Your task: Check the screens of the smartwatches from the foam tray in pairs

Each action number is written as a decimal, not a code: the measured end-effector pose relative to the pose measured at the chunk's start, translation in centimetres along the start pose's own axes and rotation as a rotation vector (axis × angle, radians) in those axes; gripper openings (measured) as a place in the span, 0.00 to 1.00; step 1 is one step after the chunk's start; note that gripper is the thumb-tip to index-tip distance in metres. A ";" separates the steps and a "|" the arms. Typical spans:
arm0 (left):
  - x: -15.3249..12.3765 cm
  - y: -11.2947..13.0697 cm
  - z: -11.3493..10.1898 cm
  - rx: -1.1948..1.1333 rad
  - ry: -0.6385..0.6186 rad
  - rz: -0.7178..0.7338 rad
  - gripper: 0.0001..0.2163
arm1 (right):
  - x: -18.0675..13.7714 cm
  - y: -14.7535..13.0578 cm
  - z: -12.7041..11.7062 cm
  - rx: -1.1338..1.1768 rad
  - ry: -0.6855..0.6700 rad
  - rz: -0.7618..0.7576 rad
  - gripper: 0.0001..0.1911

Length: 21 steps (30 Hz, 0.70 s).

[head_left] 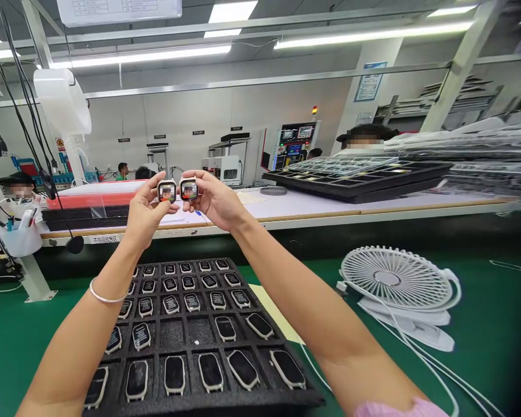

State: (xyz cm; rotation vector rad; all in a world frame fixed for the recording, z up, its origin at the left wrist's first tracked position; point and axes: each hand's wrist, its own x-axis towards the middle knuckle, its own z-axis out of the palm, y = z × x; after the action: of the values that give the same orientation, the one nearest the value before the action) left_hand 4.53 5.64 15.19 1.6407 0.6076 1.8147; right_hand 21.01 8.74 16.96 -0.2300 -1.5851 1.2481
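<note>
My left hand (146, 207) pinches a smartwatch case (167, 191) between thumb and fingers, its lit screen facing me. Right beside it, my right hand (212, 200) grips a second smartwatch case (189, 189), also showing a coloured picture. Both are strapless and held up side by side at about the height of the far shelf. Below my arms lies a black foam tray (172, 334) with rows of strapless watch cases in square pockets. Two pockets near its middle hold no watch; a small white speck sits in one. Some of the tray's left side is hidden by my left forearm.
A white desk fan (387, 279) and its cables lie on the green bench (481, 313) at right. A yellow sheet (275, 313) shows beside the tray. Across the raised shelf are black trays (356, 179), a red-edged stack (99, 194) and plastic-wrapped piles (481, 150). Other people sit beyond.
</note>
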 end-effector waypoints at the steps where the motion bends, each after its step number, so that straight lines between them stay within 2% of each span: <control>1: 0.0 0.1 0.1 0.004 -0.002 0.008 0.30 | -0.1 -0.1 0.0 -0.005 0.000 -0.008 0.09; 6: -0.3 -0.3 0.0 0.004 -0.014 0.017 0.30 | -0.4 0.3 0.0 0.022 0.012 -0.027 0.09; 14: -0.9 -1.1 -0.3 -0.009 0.003 -0.052 0.32 | -0.5 1.6 -0.3 0.053 0.023 0.020 0.09; 21: -1.2 -1.5 -0.5 -0.015 0.014 -0.067 0.32 | -0.5 2.3 -0.6 0.075 0.009 0.045 0.13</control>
State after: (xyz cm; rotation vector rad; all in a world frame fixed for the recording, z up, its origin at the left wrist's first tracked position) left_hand 4.31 5.90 13.27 1.5800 0.6461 1.7798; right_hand 20.77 9.73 14.79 -0.2243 -1.5298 1.3370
